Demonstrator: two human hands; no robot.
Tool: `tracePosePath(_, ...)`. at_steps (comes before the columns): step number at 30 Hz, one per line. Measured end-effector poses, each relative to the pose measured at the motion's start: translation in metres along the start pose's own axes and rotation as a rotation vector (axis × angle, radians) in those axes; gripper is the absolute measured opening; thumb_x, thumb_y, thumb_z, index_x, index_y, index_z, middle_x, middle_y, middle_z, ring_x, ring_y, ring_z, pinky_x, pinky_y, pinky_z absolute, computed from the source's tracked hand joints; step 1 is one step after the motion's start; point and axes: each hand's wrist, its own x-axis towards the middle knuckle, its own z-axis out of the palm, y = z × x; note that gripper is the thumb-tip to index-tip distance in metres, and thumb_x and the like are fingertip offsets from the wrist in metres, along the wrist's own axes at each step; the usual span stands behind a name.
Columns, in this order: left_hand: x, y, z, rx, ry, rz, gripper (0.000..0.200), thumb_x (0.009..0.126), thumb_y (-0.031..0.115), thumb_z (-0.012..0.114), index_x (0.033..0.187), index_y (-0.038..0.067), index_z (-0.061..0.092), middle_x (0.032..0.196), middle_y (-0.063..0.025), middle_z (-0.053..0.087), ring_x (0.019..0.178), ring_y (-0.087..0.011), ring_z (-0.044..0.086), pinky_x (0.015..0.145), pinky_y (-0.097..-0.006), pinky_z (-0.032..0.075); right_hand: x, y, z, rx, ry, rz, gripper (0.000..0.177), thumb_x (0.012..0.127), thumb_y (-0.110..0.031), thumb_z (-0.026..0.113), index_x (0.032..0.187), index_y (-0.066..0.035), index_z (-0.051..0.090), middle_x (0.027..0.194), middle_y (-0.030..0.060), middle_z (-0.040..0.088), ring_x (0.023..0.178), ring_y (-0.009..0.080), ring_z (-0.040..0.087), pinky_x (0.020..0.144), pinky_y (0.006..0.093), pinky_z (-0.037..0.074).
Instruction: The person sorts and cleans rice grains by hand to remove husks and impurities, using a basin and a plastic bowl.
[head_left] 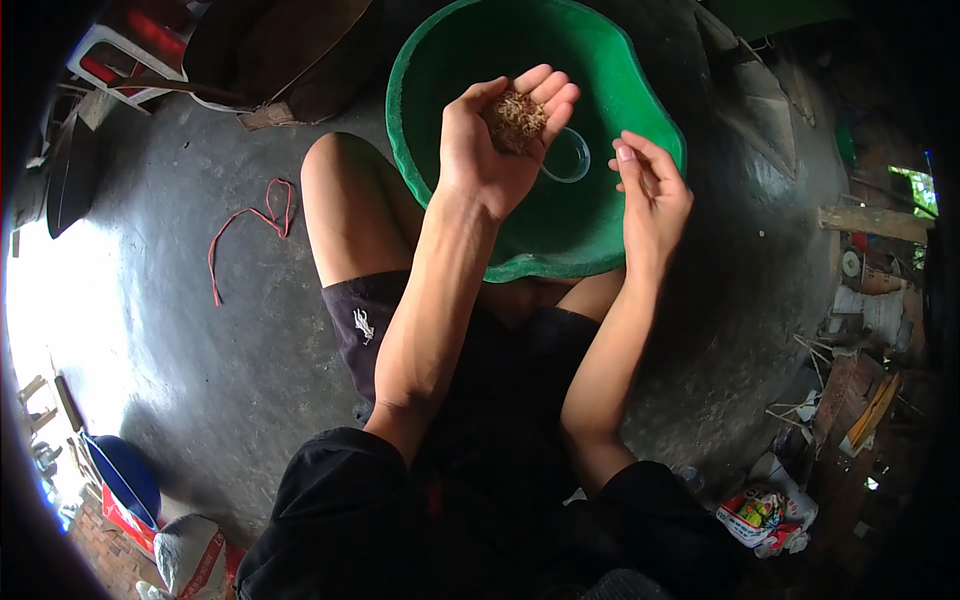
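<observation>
My left hand point(492, 150) is turned palm up above the green basin point(405, 130), its fingers slightly curled. A small heap of brown, husk-like grains point(517, 122) rests in that palm. To the right, over the basin's edge, my right hand point(652, 195) is raised with thumb and fingertips drawn together. Whatever lies between those fingertips, if anything, is too small to make out. Between the two hands, inside the basin, a clear round container point(568, 157) shows its rim. My left hand partly covers it.
The basin stands between my bent legs on a dark concrete floor point(200, 380). A red cord point(240, 212) lies at left. A large brown pan point(270, 50) stands at upper left, a blue basin point(125, 480) at lower left. Wood and printed bags point(765, 510) line the right.
</observation>
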Motion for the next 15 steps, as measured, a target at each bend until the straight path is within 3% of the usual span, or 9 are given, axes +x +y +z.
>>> tracePosePath(1, 0.000, -0.003, 0.000, 0.018, -0.059, -0.025, 0.041, 0.098, 0.014, 0.033, 0.125, -0.014, 0.049, 0.120, -0.0252, 0.060, 0.113, -0.0366, 0.060, 0.102, -0.0439, 0.049, -0.005, -0.012, 0.000, -0.003, 0.003, -0.001, 0.015, 0.092, -0.011, 0.067, 0.105, -0.002, 0.069, 0.098, 0.0039, 0.071, 0.083, 0.0107, 0.066, 0.064, 0.0215, 0.048)
tracePosePath(3, -0.001, -0.008, 0.004, 0.061, -0.097, -0.064, 0.043, 0.095, 0.013, 0.035, 0.125, -0.014, 0.049, 0.120, -0.0255, 0.060, 0.112, -0.0363, 0.060, 0.102, -0.0436, 0.048, -0.015, -0.036, 0.002, -0.205, -0.102, -0.226, 0.016, 0.090, -0.008, 0.068, 0.105, -0.006, 0.069, 0.100, 0.0040, 0.071, 0.083, 0.0131, 0.066, 0.062, 0.0236, 0.048)
tracePosePath(5, -0.002, -0.013, 0.007, 0.070, -0.193, -0.167, 0.045, 0.092, 0.014, 0.038, 0.125, -0.013, 0.049, 0.120, -0.0252, 0.060, 0.112, -0.0359, 0.060, 0.102, -0.0441, 0.047, -0.025, -0.060, 0.010, -0.365, -0.143, -0.334, 0.017, 0.088, -0.004, 0.068, 0.105, -0.003, 0.069, 0.099, 0.0045, 0.070, 0.085, 0.0130, 0.064, 0.069, 0.0242, 0.049)
tracePosePath(9, -0.007, -0.022, 0.009, 0.053, -0.178, -0.233, 0.046, 0.090, 0.014, 0.036, 0.127, -0.011, 0.050, 0.122, -0.0242, 0.059, 0.113, -0.0342, 0.060, 0.101, -0.0417, 0.047, -0.031, -0.063, 0.021, -0.448, -0.152, -0.361, 0.023, 0.083, -0.006, 0.072, 0.106, -0.006, 0.069, 0.098, 0.0064, 0.067, 0.084, 0.0196, 0.064, 0.066, 0.0283, 0.049)
tracePosePath(13, -0.008, -0.026, 0.011, 0.106, -0.154, -0.204, 0.047, 0.091, 0.015, 0.034, 0.127, -0.011, 0.049, 0.122, -0.0237, 0.059, 0.114, -0.0338, 0.059, 0.101, -0.0417, 0.047, -0.030, -0.055, 0.024, -0.494, -0.125, -0.470, 0.024, 0.085, -0.011, 0.072, 0.108, -0.007, 0.069, 0.098, 0.0063, 0.067, 0.083, 0.0206, 0.064, 0.065, 0.0294, 0.049)
tracePosePath(15, -0.008, -0.027, 0.012, 0.131, -0.162, -0.198, 0.047, 0.092, 0.015, 0.033, 0.128, -0.010, 0.050, 0.123, -0.0232, 0.059, 0.114, -0.0333, 0.059, 0.102, -0.0412, 0.047, -0.032, -0.058, 0.026, -0.492, -0.144, -0.422, 0.023, 0.087, -0.009, 0.069, 0.109, -0.003, 0.064, 0.101, 0.0123, 0.063, 0.089, 0.0276, 0.065, 0.073, 0.0361, 0.052)
